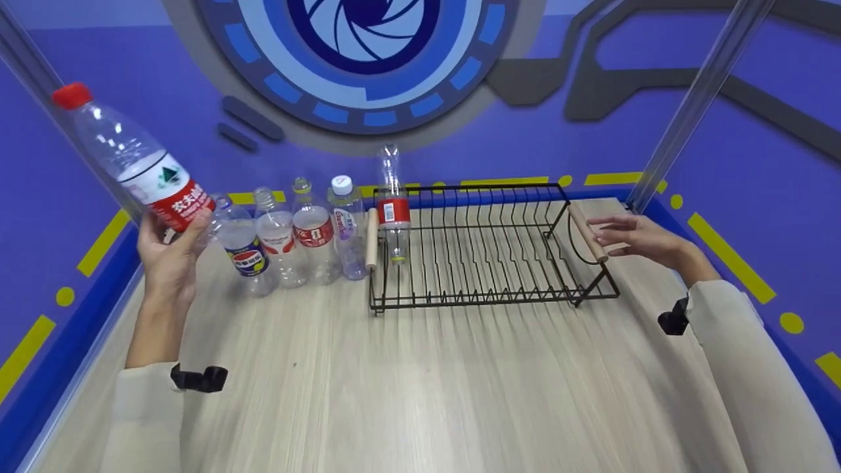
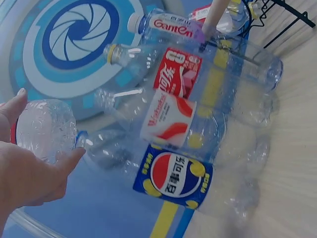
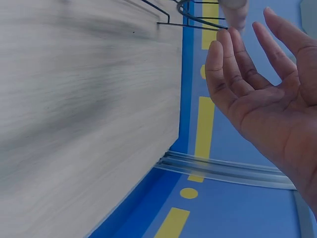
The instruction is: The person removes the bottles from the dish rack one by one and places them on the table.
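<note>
My left hand (image 1: 169,263) grips a clear plastic bottle (image 1: 141,164) with a red cap and a red and white label. It is tilted, cap to the upper left, and held above the table. In the left wrist view only its clear base end (image 2: 47,129) shows, near the Pepsi bottle's blue-rimmed neck. My right hand (image 1: 647,240) is beside the right wooden handle (image 1: 587,231) of a black wire rack (image 1: 486,302), fingers loosely bent with nothing in them. A clear bottle with a red label (image 1: 393,211) leans inside the rack's left end.
Left of the rack stand a Pepsi bottle (image 1: 248,256), a white-and-red-labelled bottle (image 1: 281,240), a Coca-Cola bottle (image 1: 315,233) and a white-capped Ganten bottle (image 1: 348,230), in a row. Blue panels (image 1: 775,197) border the wooden table (image 1: 420,387) at the back and sides.
</note>
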A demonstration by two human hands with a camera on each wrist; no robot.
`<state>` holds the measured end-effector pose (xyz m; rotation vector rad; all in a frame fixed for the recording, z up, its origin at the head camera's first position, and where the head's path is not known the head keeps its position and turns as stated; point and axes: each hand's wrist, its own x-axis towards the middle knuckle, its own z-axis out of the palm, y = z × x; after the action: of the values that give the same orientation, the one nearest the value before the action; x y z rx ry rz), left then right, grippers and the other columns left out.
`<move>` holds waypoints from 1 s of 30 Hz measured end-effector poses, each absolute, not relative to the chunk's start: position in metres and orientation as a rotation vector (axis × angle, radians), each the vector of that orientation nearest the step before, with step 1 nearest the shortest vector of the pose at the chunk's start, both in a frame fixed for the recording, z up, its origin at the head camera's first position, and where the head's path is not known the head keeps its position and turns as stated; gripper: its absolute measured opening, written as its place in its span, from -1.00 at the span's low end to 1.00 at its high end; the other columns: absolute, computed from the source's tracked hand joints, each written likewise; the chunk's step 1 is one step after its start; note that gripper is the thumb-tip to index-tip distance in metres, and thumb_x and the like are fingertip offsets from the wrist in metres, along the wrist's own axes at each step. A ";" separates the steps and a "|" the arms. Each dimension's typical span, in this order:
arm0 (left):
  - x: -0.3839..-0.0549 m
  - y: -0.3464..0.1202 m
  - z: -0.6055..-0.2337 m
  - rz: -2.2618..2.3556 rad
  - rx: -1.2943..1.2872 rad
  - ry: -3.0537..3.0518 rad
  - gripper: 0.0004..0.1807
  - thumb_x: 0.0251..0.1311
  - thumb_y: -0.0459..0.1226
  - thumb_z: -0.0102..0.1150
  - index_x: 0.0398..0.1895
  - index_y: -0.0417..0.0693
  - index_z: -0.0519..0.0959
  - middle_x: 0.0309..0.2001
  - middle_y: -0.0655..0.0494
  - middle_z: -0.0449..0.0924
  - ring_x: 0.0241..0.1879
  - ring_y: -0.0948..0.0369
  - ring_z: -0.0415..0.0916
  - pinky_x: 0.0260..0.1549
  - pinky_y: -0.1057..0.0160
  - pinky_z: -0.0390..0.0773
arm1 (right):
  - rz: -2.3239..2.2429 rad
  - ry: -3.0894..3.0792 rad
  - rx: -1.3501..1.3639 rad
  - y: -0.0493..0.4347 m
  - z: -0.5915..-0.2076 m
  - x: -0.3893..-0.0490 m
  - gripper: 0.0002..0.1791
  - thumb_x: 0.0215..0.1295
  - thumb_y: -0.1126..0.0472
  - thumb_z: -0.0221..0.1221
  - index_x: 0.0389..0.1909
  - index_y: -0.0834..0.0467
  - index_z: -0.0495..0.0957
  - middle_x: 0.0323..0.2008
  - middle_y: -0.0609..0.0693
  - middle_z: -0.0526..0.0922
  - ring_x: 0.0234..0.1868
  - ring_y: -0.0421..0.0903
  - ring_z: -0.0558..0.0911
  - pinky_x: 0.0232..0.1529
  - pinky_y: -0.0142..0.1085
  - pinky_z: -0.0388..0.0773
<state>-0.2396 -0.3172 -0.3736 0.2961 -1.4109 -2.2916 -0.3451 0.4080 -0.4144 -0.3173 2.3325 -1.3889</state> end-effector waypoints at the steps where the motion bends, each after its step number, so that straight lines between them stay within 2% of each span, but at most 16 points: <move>1: -0.240 -0.320 -0.376 -2.278 0.324 -1.401 -0.08 0.10 -0.35 0.50 0.49 0.26 0.24 0.30 0.24 0.28 0.33 0.21 0.23 -0.05 0.41 0.65 | -1.389 2.329 -0.319 0.408 -0.416 -0.345 -0.32 0.56 0.10 0.11 0.55 0.26 0.15 0.25 -0.10 0.54 0.10 -0.36 0.61 0.08 -0.38 0.62; 5: -0.240 -0.331 -0.386 -2.203 0.430 -1.410 -0.07 0.08 -0.32 0.52 0.48 0.31 0.23 0.29 0.28 0.27 0.33 0.26 0.20 0.29 0.29 0.49 | -1.390 2.308 -0.349 0.406 -0.422 -0.346 -0.32 0.54 0.12 0.13 0.56 0.23 0.16 0.50 0.17 0.30 0.14 -0.39 0.57 0.09 -0.38 0.63; 8: -0.239 -0.337 -0.393 -2.137 0.513 -1.462 -0.05 0.06 -0.29 0.54 0.48 0.31 0.22 0.27 0.30 0.28 0.30 0.28 0.20 0.45 0.22 0.31 | -1.417 2.283 -0.364 0.406 -0.424 -0.346 -0.32 0.54 0.15 0.13 0.56 0.23 0.14 0.58 0.23 0.16 0.17 -0.40 0.56 0.10 -0.35 0.64; 13: -0.241 -0.344 -0.404 -2.044 0.628 -1.573 -0.02 0.04 -0.23 0.57 0.49 0.32 0.20 0.26 0.33 0.28 0.27 0.30 0.21 0.47 0.23 0.28 | -1.404 2.286 -0.340 0.407 -0.425 -0.345 -0.31 0.56 0.12 0.11 0.59 0.16 0.12 0.56 0.14 0.23 0.17 -0.40 0.57 0.14 -0.29 0.64; 20: -0.244 -0.349 -0.417 -2.004 0.725 -1.652 0.03 0.05 -0.17 0.57 0.53 0.39 0.13 0.33 0.34 0.24 0.31 0.32 0.16 0.50 0.21 0.23 | -1.373 2.286 -0.290 0.408 -0.426 -0.344 -0.31 0.57 0.04 0.09 0.60 0.06 0.10 0.59 0.27 0.09 0.17 -0.40 0.56 0.16 -0.31 0.63; 24: -0.243 -0.351 -0.421 -2.004 0.748 -1.656 0.03 0.05 -0.17 0.57 0.53 0.38 0.13 0.34 0.34 0.25 0.32 0.32 0.17 0.50 0.20 0.24 | -1.387 2.267 -0.302 0.408 -0.427 -0.344 -0.32 0.58 0.05 0.07 0.60 0.05 0.09 0.57 0.26 0.13 0.18 -0.36 0.57 0.13 -0.34 0.63; 30: -0.242 -0.352 -0.426 -1.993 0.761 -1.693 0.05 0.06 -0.15 0.56 0.55 0.40 0.10 0.49 0.29 0.19 0.35 0.32 0.14 0.52 0.19 0.20 | -1.418 2.245 -0.298 0.409 -0.428 -0.343 -0.33 0.59 0.08 0.06 0.60 0.04 0.09 0.49 0.16 0.23 0.15 -0.34 0.59 0.11 -0.35 0.64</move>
<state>-0.2419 -0.3522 -0.4264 0.7612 -1.6926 -1.9926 -0.3433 0.4090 -0.4281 -0.2979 2.2449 -1.4182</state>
